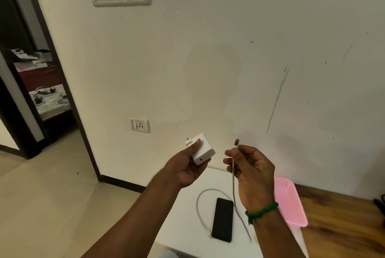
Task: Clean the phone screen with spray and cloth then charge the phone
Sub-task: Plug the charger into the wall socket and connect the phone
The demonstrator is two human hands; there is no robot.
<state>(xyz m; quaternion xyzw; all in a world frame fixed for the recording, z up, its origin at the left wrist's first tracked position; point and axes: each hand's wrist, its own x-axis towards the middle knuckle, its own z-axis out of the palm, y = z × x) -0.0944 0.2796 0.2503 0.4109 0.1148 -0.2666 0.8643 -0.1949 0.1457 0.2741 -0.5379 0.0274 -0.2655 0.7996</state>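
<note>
Things counted: one phone, one charger block, one cable, one pink basket. The basket's inside was hidden. The phone lay flat on the white worktop, with the cable looping beside it. The left hand gripped the charger block, and the right hand pinched the cable just below its plug.

Single head-worn wide-angle view, directed forward and down.

The wall is faced almost squarely and seen from close by. The left hand and right hand are framed nearest the lens at lower centre, with the white table looked down on beneath them. A doorway is caught at the left edge.
</note>
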